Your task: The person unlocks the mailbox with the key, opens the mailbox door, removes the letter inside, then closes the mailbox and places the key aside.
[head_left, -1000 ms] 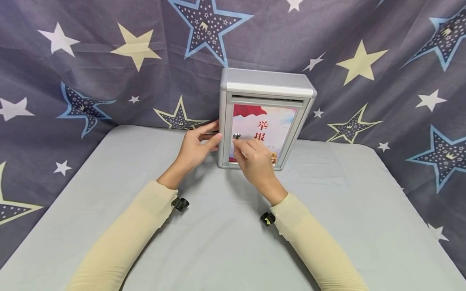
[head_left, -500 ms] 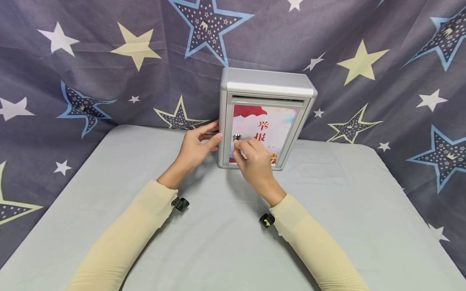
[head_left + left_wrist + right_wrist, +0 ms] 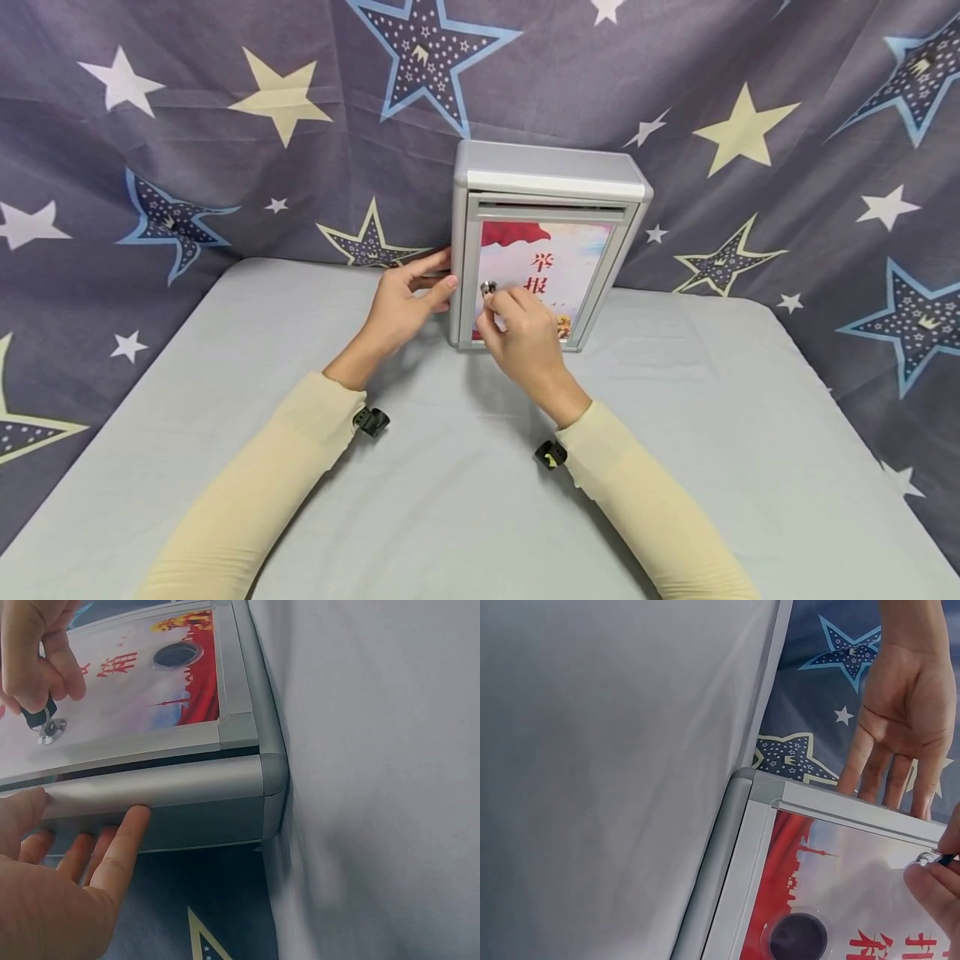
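Note:
A silver metal box (image 3: 555,162) with a slot near its top and a printed front door (image 3: 566,250) stands upright. My right hand (image 3: 528,342) pinches a black-headed key (image 3: 37,716) in the round chrome lock (image 3: 52,733) at the door's left side. A narrow dark gap (image 3: 150,763) runs along the door's edge in the left wrist view, so the door is slightly ajar. My left hand (image 3: 405,304) rests on the box's left side, fingers extended and thumb by the front edge. Most of the key is hidden by the right fingers in the head view.
Pale grey cloth covers the table (image 3: 450,500) under the box. Directly behind hangs a dark curtain (image 3: 300,192) with stars. Each cream sleeve carries a small black wrist camera (image 3: 371,421). A dark round window (image 3: 798,937) shows low on the door.
The door has come slightly forward, and a thin gap now shows at its top left. My right hand moved a little toward me with the key; the left hand stayed put.

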`<action>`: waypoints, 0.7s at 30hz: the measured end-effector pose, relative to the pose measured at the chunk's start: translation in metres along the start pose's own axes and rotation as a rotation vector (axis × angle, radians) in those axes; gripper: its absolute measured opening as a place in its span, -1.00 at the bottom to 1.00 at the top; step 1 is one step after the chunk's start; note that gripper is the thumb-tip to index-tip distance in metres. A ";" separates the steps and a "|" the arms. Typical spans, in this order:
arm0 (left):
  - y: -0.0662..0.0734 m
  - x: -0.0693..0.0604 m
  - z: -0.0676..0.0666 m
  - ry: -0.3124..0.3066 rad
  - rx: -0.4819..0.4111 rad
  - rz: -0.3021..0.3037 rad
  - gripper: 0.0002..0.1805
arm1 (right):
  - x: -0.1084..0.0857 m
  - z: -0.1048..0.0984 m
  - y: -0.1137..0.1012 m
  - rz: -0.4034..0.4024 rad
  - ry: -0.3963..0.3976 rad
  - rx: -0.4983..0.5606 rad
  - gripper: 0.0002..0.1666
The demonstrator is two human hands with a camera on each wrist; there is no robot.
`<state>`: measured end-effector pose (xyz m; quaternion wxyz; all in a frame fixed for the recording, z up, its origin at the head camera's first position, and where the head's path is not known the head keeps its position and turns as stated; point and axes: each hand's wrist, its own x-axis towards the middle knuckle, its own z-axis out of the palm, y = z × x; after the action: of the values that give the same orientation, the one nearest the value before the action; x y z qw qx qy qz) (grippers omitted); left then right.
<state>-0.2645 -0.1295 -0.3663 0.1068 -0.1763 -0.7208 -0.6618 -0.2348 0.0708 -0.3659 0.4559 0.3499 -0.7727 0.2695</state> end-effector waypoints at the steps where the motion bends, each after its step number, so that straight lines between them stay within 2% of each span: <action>1: 0.000 0.000 0.000 -0.001 0.001 0.002 -0.49 | 0.000 0.000 0.000 0.001 0.000 0.001 -0.89; 6: -0.001 0.001 0.000 -0.003 -0.003 0.010 -0.49 | 0.000 0.000 -0.001 0.023 0.007 0.013 -0.88; 15: 0.000 0.000 -0.001 -0.007 -0.003 -0.003 -0.49 | 0.005 0.000 -0.003 0.123 0.024 0.124 -0.78; 21: 0.001 0.000 0.001 -0.003 -0.020 -0.019 -0.49 | 0.005 -0.004 -0.005 0.126 -0.003 0.131 -0.75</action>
<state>-0.2638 -0.1285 -0.3654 0.0976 -0.1714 -0.7158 -0.6699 -0.2308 0.0696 -0.3589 0.4129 0.3300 -0.7748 0.3470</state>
